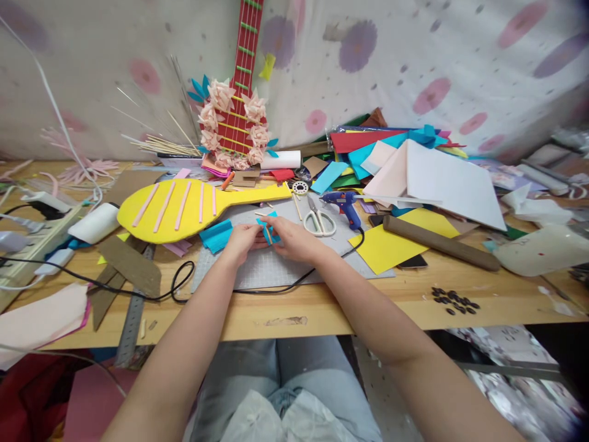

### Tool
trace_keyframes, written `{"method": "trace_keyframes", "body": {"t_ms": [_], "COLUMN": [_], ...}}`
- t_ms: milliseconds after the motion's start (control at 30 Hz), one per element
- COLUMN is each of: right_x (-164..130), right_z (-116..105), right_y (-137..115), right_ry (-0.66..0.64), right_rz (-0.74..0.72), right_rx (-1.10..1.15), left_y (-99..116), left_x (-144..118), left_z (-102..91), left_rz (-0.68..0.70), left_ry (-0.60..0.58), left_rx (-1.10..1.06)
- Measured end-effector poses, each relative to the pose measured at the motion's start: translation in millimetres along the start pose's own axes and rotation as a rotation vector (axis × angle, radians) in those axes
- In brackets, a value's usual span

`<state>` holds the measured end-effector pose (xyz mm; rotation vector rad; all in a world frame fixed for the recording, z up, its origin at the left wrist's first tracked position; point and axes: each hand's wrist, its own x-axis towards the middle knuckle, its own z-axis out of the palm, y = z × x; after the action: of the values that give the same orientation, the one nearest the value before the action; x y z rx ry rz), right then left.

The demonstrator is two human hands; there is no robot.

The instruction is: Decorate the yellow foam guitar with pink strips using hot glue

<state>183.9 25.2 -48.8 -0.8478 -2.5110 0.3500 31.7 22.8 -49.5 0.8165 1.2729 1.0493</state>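
Between my two hands is a small piece of blue crepe paper with a thin pale stick against it. My left hand pinches the paper from the left. From the right, my right hand has its fingers closed on the same paper and stick. A second blue crepe paper piece lies just left of my left hand. Below both hands is a grey cutting mat. White-handled scissors rest on the mat, to the right of my right hand.
A yellow guitar-shaped cutout with pink strips lies at left. Behind stands a red paper guitar with paper flowers. A blue glue gun trails a black cord across the mat. Dark beads sit near the front edge.
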Motion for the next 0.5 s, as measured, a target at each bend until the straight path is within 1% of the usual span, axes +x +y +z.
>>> {"method": "trace_keyframes", "body": {"t_ms": [167,333,500], "right_x": [1.8,1.9,1.2], "right_z": [1.2,4.3,4.0], "right_y": [-3.2,-1.3,-0.6], "right_ry": [-0.042,-0.06,-0.069], "right_rz": [0.048,0.03,0.025], "right_rx": [-0.067,-0.094,-0.09], "left_y": [0.0,0.1,-0.5], "left_x": [0.5,-0.3,0.1], "left_z": [-0.5,-1.7,-5.4], "left_rz": [-0.009,-0.025,-0.03], "left_ry": [-0.015,-0.078,-0.103], "left_rx": [0.0,0.021,0.033]}}
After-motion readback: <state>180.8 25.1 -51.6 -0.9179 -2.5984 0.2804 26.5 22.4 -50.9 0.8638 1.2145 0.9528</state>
